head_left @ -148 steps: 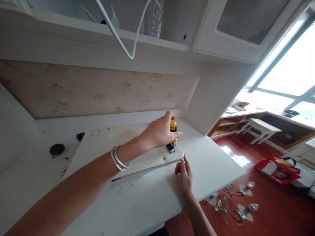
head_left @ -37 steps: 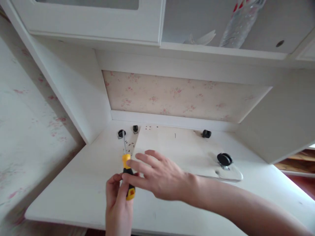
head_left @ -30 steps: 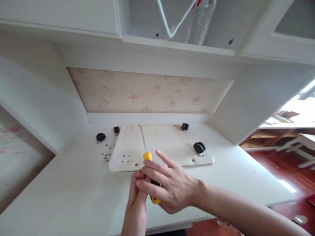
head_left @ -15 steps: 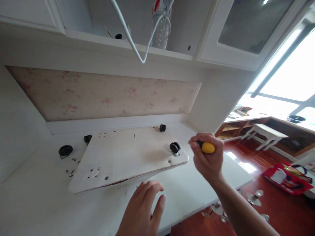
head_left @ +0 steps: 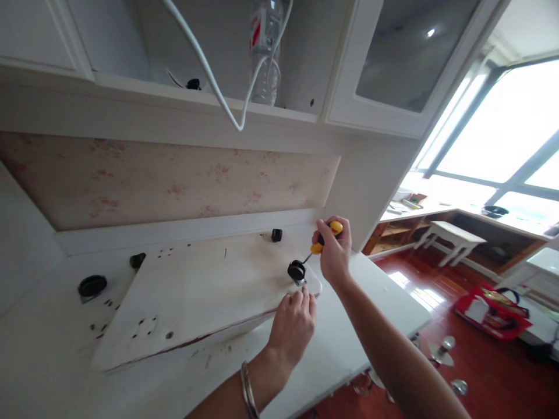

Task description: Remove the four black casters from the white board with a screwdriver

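Readable text: none.
Bottle label (head_left: 257, 34): red marking, too unclear to read.
Red bag (head_left: 502, 327): pale patch, no legible words.

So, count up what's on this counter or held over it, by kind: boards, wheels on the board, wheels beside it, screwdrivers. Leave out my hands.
White board: 1
Wheels on the board: 2
Wheels beside the board: 2
Screwdriver: 1
Total: 6
Not counted: small dark bits beside the board, too small to tally surely.
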The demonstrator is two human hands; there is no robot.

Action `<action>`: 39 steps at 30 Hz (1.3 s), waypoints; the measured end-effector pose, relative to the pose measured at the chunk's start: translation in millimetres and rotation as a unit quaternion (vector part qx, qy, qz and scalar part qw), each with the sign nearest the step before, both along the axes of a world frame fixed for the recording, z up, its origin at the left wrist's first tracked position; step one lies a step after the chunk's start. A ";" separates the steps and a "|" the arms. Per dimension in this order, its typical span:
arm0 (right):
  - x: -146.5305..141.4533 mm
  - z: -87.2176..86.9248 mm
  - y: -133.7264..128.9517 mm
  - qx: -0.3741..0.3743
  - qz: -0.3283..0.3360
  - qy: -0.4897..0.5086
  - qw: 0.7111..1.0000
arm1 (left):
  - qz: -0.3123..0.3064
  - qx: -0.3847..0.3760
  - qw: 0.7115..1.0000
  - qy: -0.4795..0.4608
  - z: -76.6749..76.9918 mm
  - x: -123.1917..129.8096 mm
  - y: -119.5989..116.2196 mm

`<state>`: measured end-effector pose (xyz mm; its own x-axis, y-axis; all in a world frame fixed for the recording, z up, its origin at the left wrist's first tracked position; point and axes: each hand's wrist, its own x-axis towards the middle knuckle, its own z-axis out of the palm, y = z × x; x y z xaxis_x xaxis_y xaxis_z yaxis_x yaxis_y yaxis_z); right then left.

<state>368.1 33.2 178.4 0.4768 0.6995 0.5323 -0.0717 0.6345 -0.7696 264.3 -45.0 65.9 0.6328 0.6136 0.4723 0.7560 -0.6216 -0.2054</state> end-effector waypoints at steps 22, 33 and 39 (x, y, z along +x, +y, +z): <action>-2.2 28.9 4.9 -0.084 0.082 0.053 0.992 | -0.020 0.018 1.000 0.006 -6.0 -16.5 1.6; -10.4 11.4 13.6 -0.090 0.094 0.042 0.991 | -0.040 0.021 0.999 0.021 -7.0 -33.0 -2.3; -2.1 5.8 11.2 -0.086 0.095 0.051 0.990 | -0.026 0.010 0.999 0.016 -8.3 -31.0 -3.3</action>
<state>366.0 44.4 184.2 0.3722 0.8579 0.3542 -0.2604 0.4628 -0.8474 233.2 -48.3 57.6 0.6793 0.5695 0.4628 0.7149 -0.6559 -0.2421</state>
